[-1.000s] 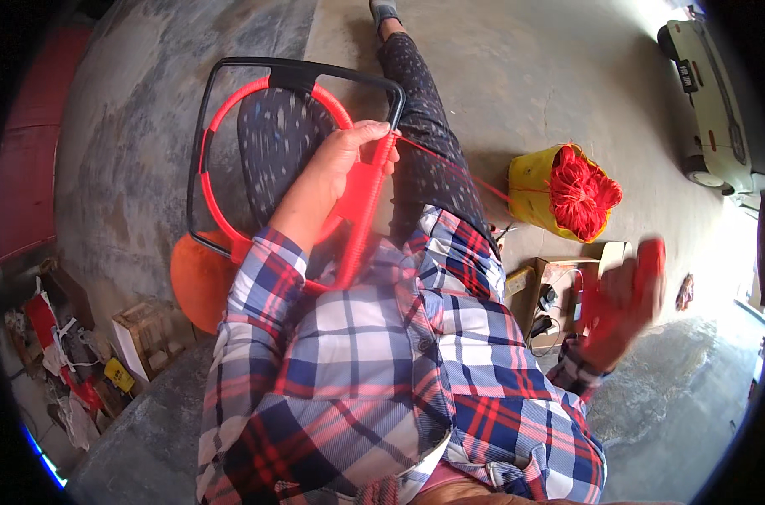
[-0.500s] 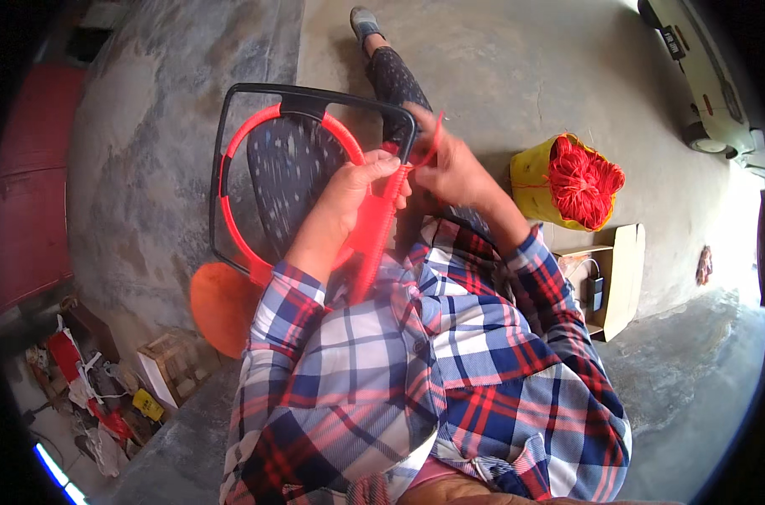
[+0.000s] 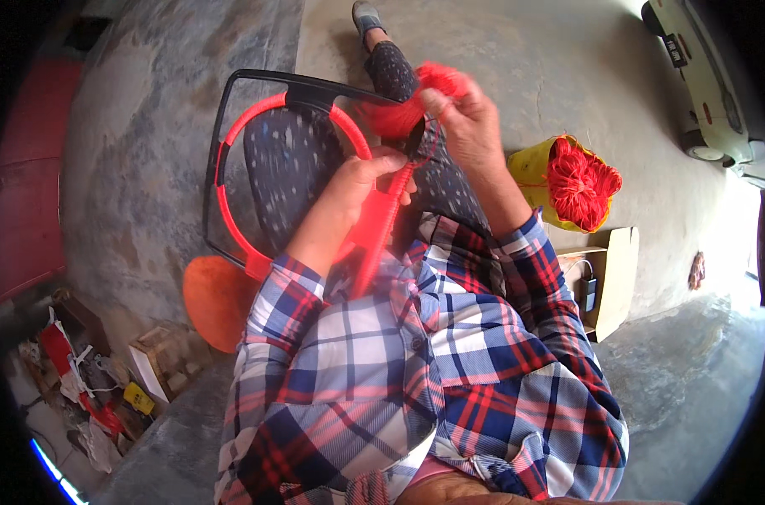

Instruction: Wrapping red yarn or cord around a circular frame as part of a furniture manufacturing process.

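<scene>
A black frame (image 3: 210, 189) rests across my lap, with an inner ring (image 3: 228, 206) wrapped in red. One side bar (image 3: 378, 236) is closely wound with red cord. My left hand (image 3: 359, 189) is closed around the upper end of that wound bar, its thumb near the frame's corner. Just beyond the corner, my right hand (image 3: 469, 122) grips a bundle of red cord (image 3: 441, 78). The bundle is blurred and spreads behind the frame's top bar. A thin red strand hangs between the corner and my right hand.
On the right stand a yellow bag (image 3: 530, 172) of red cord and an open cardboard box (image 3: 614, 282) holding a dark device. A car (image 3: 698, 84) is at far right. An orange round seat (image 3: 218, 303), a wooden crate (image 3: 164, 362) and scattered scraps (image 3: 88, 387) lie left.
My right hand has moved up and away from the frame's corner, and a red cord bundle now shows in it. The frame has tilted slightly. My left hand keeps its hold.
</scene>
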The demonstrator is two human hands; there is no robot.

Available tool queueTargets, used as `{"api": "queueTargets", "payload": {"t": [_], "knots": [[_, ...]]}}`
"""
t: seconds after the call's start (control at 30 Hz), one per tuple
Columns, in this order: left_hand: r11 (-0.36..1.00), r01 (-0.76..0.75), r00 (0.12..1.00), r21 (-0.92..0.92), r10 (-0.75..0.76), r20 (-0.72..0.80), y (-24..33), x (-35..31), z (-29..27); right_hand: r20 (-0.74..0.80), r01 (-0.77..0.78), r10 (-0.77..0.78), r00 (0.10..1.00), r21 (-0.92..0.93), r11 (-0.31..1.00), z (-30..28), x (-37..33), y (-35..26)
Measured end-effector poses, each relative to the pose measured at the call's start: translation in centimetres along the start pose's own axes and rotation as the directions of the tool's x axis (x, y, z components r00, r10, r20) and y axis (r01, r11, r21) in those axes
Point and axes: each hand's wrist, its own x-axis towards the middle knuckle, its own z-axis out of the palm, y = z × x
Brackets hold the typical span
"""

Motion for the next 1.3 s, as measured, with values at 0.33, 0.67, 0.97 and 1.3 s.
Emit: {"api": "queueTargets", "payload": {"t": [0.33, 0.67, 0.97, 1.3], "knots": [[0.997, 0.001, 1.0, -0.077, -0.001, -0.011, 0.4, -0.3, -1.2, 0.349, 0.022, 0.294, 0.89, -0.677, 0.736, -8.8, -5.6, -5.2], [0.968, -0.003, 1.0, -0.251, 0.001, -0.009, 1.1, -0.2, -1.7, 0.085, -0.605, 0.611, 0.787, 0.303, 0.736, -12.6, -16.5, 1.1], [0.996, 0.014, 1.0, -0.084, -0.016, -0.022, 1.0, -0.1, -2.1, -0.195, -0.28, 0.588, 0.785, 0.735, 0.617, -13.0, -11.4, 4.2], [0.872, -0.488, 0.855, 0.044, 0.488, -0.179, -0.6, 0.0, -0.6, 0.229, -0.18, 0.259, 0.938, -0.316, 0.932, -2.8, 2.2, -1.7]]}}
